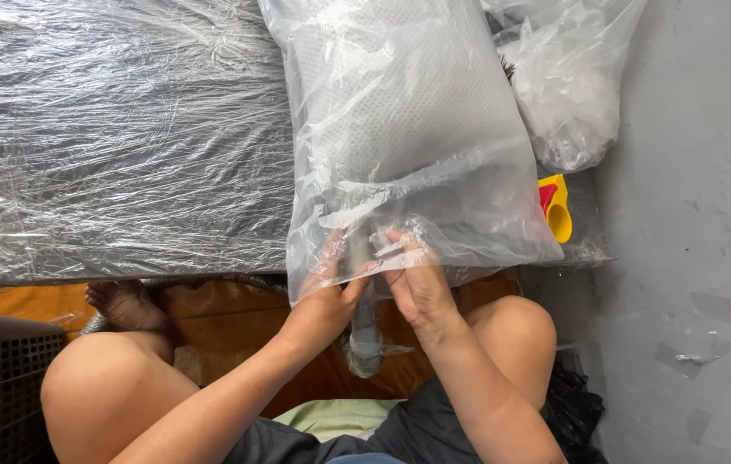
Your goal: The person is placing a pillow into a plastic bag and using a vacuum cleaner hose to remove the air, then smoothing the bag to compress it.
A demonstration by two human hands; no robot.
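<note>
Both my hands pinch the open end of the clear plastic bag (400,129) on the wrapped table (116,137): left hand (324,296), right hand (417,279). Film looks thin, slippery; grip the bunched edge.

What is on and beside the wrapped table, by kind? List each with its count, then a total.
Clear plastic bags: 2, the big bag gripped at its open end by the left hand and right hand, and a smaller bag behind it
Grey hose: 1
Yellow and red tool: 1
Total: 4
</note>
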